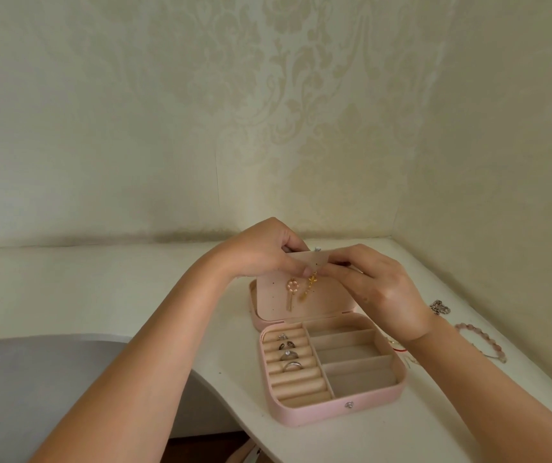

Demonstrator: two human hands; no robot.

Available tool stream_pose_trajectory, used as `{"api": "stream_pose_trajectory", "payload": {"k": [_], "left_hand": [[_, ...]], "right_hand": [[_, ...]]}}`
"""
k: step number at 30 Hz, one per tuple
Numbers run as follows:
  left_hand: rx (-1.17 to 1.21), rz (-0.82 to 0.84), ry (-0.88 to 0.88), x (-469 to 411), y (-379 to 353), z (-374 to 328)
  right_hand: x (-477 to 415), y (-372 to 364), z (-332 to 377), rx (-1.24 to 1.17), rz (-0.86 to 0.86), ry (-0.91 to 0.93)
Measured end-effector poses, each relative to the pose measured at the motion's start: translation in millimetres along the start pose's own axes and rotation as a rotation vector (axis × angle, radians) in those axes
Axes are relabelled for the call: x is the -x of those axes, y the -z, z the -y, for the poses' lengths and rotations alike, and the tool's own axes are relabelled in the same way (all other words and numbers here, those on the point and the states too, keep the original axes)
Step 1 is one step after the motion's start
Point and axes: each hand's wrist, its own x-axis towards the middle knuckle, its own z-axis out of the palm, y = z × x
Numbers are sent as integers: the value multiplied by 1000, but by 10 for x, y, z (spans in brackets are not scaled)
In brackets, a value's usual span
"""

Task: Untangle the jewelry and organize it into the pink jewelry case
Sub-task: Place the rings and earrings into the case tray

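Note:
The pink jewelry case lies open on the white table. Several rings sit in its left ring rolls; the right compartments look bare. A pink earring flap is raised from the lid. A pink-bead earring hangs on it, and beside it a gold dangling earring. My left hand grips the flap's top edge, thumb in front. My right hand pinches the gold earring's top against the flap.
Right of the case on the white table lie a pink bead bracelet, a sparkly silver piece and a thin red-and-gold chain partly hidden by my right wrist. Walls meet close behind. The table's curved front edge runs at left.

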Motion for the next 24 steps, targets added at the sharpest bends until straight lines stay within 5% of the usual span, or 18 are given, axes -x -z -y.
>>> {"api": "stream_pose_trajectory", "payload": {"k": [8, 18, 24], "left_hand": [[-61, -20, -73, -6, -71, -58], [-200, -177, -85, -34, -196, -44], [-104, -144, -86, 15, -201, -41]], "right_hand": [[-96, -48, 30, -163, -72, -207], [-100, 412, -134, -717, 187, -688], [187, 898, -436, -471, 681, -992]]}}
